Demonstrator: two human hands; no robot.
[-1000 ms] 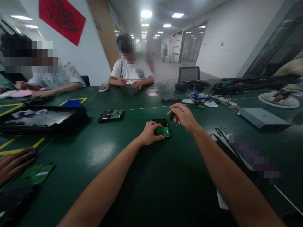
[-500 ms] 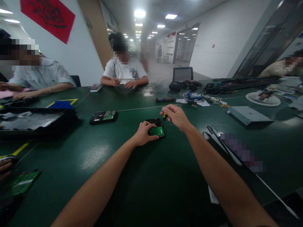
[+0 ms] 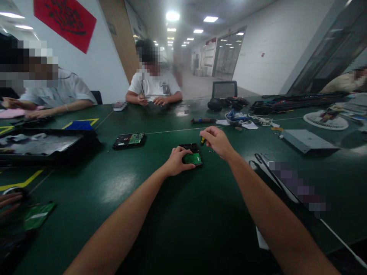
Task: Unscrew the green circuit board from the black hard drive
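A hard drive (image 3: 195, 159) with a green circuit board lies on the dark green table in front of me. My left hand (image 3: 178, 160) is closed on it from the left, fingers over its top and thumb along its near edge. Just beyond the drive's right far corner, my right hand (image 3: 216, 140) pinches a small yellow-and-black screwdriver (image 3: 203, 140), held above the table and apart from the drive. Its tip cannot be made out clearly. A few tiny screws (image 3: 211, 151) are scattered on the table below my right hand.
Another hard drive (image 3: 129, 141) lies to the left, near a black tray-like casing (image 3: 51, 156). A grey metal box (image 3: 309, 140) and a strap (image 3: 272, 173) lie to the right. A pen-shaped tool (image 3: 203, 120) lies farther back. Co-workers sit across and at the left.
The whole view has shifted slightly, so things appear a little farther right. Both my hands keep their places by the drive, with the same holds.
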